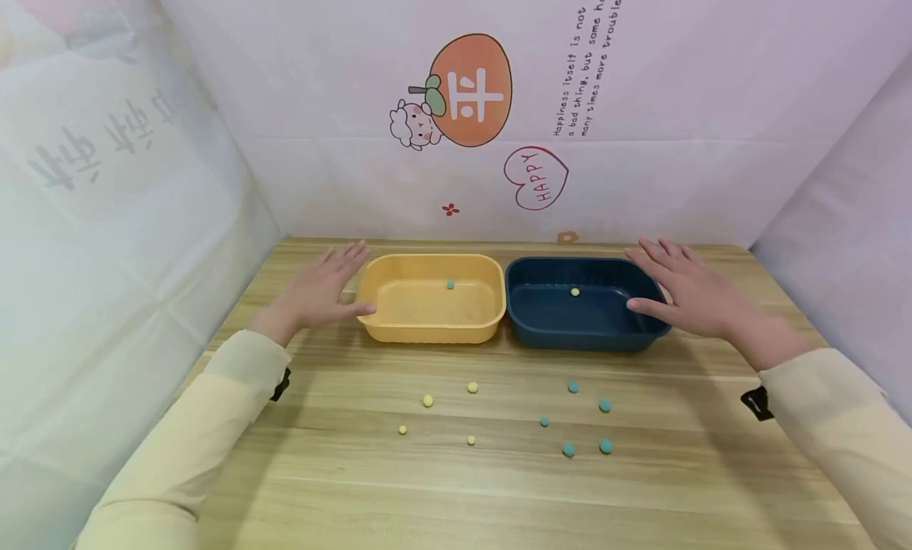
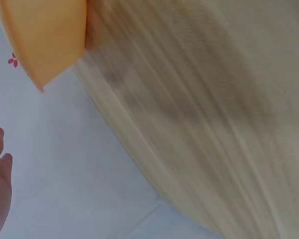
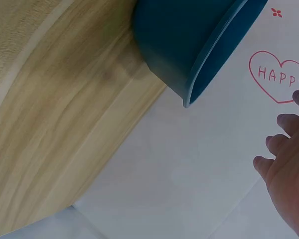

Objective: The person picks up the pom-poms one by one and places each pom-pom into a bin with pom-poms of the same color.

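Observation:
In the head view my left hand [image 1: 321, 289] is spread beside the left end of a yellow plastic tub [image 1: 431, 334], its thumb over the rim. My right hand [image 1: 687, 293] has its fingers extended at the right end of a dark blue tub [image 1: 580, 340], thumb over that rim. Neither hand holds anything; whether they touch the tubs I cannot tell. One small blue ball [image 1: 450, 285] lies in the yellow tub, and one small yellow ball [image 1: 575, 292] in the blue tub. The left wrist view catches a few fingertips; the right wrist view shows straighter fingers [image 3: 289, 144].
On the wooden table [image 1: 442, 502], several yellow balls [image 1: 427, 400] lie in front of the yellow tub and several blue balls [image 1: 605, 406] before the blue one. The tubs stand side by side near the back edge. A white printed cloth [image 1: 342, 138] hangs behind and at both sides.

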A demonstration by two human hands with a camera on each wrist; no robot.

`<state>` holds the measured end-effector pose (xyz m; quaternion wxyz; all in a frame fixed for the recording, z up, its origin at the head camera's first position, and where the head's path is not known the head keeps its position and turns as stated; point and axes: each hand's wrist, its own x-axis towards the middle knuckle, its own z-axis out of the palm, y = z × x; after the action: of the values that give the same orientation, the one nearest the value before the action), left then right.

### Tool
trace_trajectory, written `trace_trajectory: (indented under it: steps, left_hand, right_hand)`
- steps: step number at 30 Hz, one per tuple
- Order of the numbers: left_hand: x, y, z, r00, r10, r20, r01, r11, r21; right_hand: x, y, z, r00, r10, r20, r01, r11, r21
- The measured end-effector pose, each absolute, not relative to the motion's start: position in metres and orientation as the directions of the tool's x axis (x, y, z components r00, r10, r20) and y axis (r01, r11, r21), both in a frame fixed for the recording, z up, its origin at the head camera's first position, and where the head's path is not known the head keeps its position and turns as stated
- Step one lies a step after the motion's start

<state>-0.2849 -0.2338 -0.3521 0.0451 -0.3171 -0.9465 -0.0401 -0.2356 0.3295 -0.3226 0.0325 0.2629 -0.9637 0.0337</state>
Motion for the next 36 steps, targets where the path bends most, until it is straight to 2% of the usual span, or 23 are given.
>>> trace_trajectory:
  steps: [6, 13, 26, 30, 36]
  left_hand:
    - [-0.280, -0.239, -0.364, -0.796, 0.595, 0.108, 0.603, 0.795, 0.066]
    - [-0.276, -0.241, -0.376, -0.814, 0.575, 0.088, 0.581, 0.808, 0.095]
    - [-0.268, -0.243, -0.392, -0.815, 0.573, 0.090, 0.580, 0.808, 0.106]
    - [-0.268, -0.243, -0.394, -0.814, 0.574, 0.090, 0.581, 0.806, 0.116]
    - [-0.269, -0.244, -0.400, -0.802, 0.586, 0.115, 0.596, 0.795, 0.113]
  right_hand:
    - [-0.228, 0.331, -0.323, -0.858, -0.505, 0.094, -0.510, 0.858, -0.053]
    - [-0.217, 0.334, -0.327, -0.862, -0.496, 0.105, -0.506, 0.855, -0.111]
    - [-0.192, 0.339, -0.335, -0.807, -0.513, 0.295, -0.562, 0.819, -0.115]
    - [-0.186, 0.341, -0.340, -0.722, -0.551, 0.418, -0.624, 0.779, -0.051]
    - [-0.187, 0.334, -0.354, -0.478, -0.611, 0.630, -0.754, 0.653, 0.061]
